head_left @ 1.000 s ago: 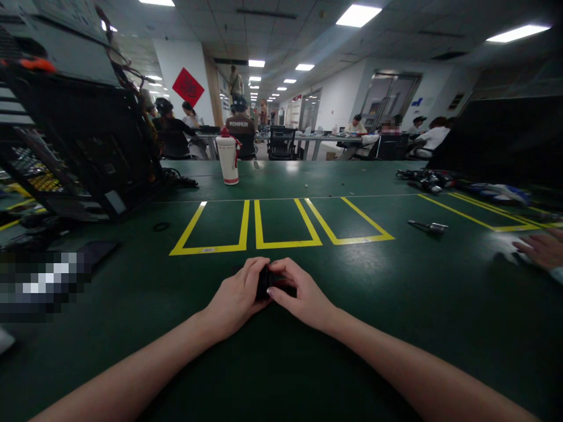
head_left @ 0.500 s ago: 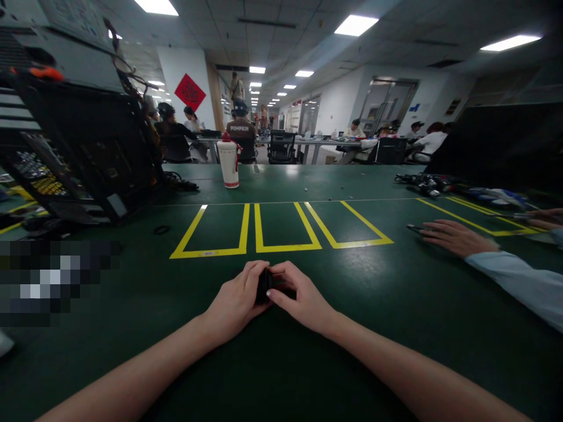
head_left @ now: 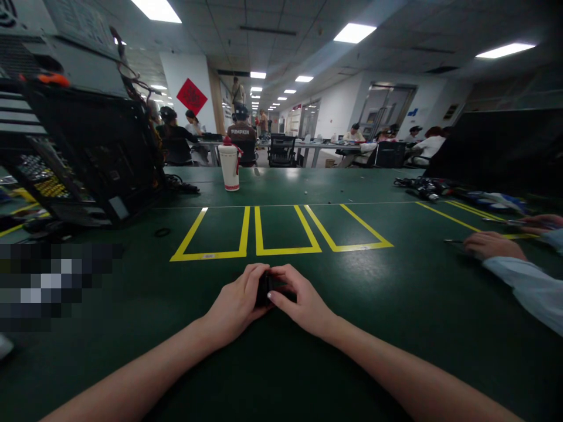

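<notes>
A small black object point(head_left: 263, 289) sits between my two hands, low over the green table point(head_left: 281, 381). Its kind cannot be made out, since fingers cover most of it. My left hand point(head_left: 233, 300) is wrapped around its left side. From the right, my right hand point(head_left: 305, 300) grips it with curled fingers, the thumb pressed on the near face. Just beyond the hands, yellow tape outlines point(head_left: 288, 251) mark the tabletop.
A white cup point(head_left: 229, 170) with a red lid stands farther back. On the left is an opened computer case point(head_left: 88, 146), with a black ring point(head_left: 162, 232) near it. At right, a co-worker's hand point(head_left: 495, 245) holds a thin tool; cables point(head_left: 424, 186) lie behind.
My hands keep the same grip on the black object. The co-worker's nearer hand has drawn back to the right with its thin tool. The view has tipped slightly.
</notes>
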`<state>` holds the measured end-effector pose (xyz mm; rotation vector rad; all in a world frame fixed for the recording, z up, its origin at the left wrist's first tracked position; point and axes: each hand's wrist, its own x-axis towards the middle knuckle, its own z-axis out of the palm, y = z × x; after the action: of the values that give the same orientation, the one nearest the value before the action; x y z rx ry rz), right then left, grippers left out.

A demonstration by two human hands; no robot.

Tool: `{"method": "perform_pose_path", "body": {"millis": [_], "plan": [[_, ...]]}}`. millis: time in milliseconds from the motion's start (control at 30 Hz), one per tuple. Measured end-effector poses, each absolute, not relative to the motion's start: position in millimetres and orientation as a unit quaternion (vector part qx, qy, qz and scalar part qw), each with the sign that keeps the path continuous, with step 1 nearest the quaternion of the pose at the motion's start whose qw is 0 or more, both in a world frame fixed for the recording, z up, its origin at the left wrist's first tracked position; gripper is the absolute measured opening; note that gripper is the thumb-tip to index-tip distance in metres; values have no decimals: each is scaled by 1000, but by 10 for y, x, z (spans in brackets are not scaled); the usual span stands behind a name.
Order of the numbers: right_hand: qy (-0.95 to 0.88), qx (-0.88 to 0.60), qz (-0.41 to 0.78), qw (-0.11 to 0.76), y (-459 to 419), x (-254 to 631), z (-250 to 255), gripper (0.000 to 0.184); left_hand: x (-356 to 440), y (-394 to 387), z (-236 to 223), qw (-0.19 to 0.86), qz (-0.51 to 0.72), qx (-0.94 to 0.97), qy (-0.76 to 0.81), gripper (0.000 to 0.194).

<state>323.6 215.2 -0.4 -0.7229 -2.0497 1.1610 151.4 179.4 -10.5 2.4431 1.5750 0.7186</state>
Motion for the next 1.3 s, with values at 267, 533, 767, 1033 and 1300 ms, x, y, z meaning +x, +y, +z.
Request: {"method": "perform_pose_path", "body": {"millis": [267,533,767,1033,1300], "plan": [[-797,-263,429,333,2148,3233,-4,24,1511,1801,-125,77,241,812,526,62],[-778,-284,454,329,2144,3242,2,31,1500,1805,-140,73,250,811,523,64],[-796,-270,432,326,2157,3259,6,24,1508,1804,-182,67,255,808,526,63],[-813,-278,363,360,2167,3271,-52,23,1512,1826,-218,49,257,814,519,61],[-821,-280,362,340,2161,3315,-30,26,1487,1819,-224,62,242,813,526,61]]}}
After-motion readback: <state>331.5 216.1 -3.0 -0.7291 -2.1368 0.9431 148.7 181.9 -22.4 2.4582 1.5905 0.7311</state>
